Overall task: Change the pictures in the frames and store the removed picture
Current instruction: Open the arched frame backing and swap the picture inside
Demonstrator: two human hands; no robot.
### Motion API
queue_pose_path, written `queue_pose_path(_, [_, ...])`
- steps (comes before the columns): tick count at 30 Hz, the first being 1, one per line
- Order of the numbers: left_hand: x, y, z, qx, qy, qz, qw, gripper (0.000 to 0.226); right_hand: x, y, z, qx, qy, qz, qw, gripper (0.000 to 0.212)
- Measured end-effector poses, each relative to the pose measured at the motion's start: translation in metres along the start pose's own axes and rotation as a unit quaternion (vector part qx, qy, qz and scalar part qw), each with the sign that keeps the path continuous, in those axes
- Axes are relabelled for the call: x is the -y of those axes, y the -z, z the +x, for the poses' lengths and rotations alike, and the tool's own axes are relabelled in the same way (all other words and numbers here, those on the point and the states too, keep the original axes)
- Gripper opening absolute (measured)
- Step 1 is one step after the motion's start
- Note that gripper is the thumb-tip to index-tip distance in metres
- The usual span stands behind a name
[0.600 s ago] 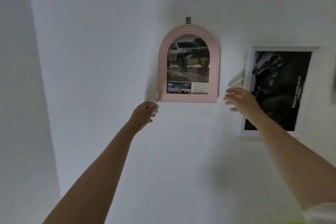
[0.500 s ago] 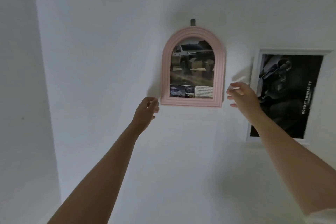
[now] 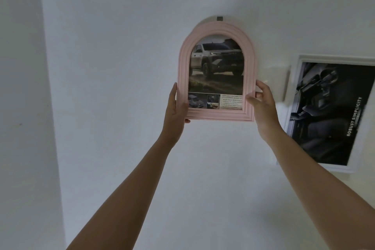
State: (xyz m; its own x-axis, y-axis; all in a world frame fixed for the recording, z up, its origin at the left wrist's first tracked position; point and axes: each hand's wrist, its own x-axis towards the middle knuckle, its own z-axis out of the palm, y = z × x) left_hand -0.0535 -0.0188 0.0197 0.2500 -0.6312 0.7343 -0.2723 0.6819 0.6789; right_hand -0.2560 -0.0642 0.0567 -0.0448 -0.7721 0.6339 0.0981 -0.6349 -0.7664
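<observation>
Both hands hold the pink frame [image 3: 219, 114] up by the wall [image 3: 121, 67], low on its sides: left hand [image 3: 175, 111] on the left edge, right hand [image 3: 263, 107] on the right, fingers [image 3: 261, 88] wrapped round the edges. The frame stands tall, its round top just under the small hook [image 3: 219, 18], so I think lifting straight up should free it.

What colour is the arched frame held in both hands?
Pale pink, with ridged moulding: the arched frame, clearest in the head view.
</observation>
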Motion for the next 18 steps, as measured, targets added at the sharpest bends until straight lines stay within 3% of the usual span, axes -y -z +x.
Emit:
queue_pose_path(9, [-0.001,0.007,-0.082,-0.008,0.044,-0.084,0.995,0.049,0.009,0.019,-0.084,0.061,0.013,0.052,0.997,0.049])
queue_pose_path(14, [0.044,0.006,-0.164,0.052,0.151,0.002,0.987,0.053,-0.030,0.038,-0.171,-0.003,-0.034,0.048,0.998,0.051])
queue_pose_path(16, [0.057,0.000,-0.192,0.042,0.175,0.125,0.976,0.054,-0.044,0.046,-0.205,-0.013,-0.032,0.033,0.999,0.050])
queue_pose_path(18, [0.054,-0.012,-0.209,0.017,0.179,0.168,0.969,0.053,-0.056,0.053,-0.234,-0.002,-0.022,-0.010,1.000,0.048])
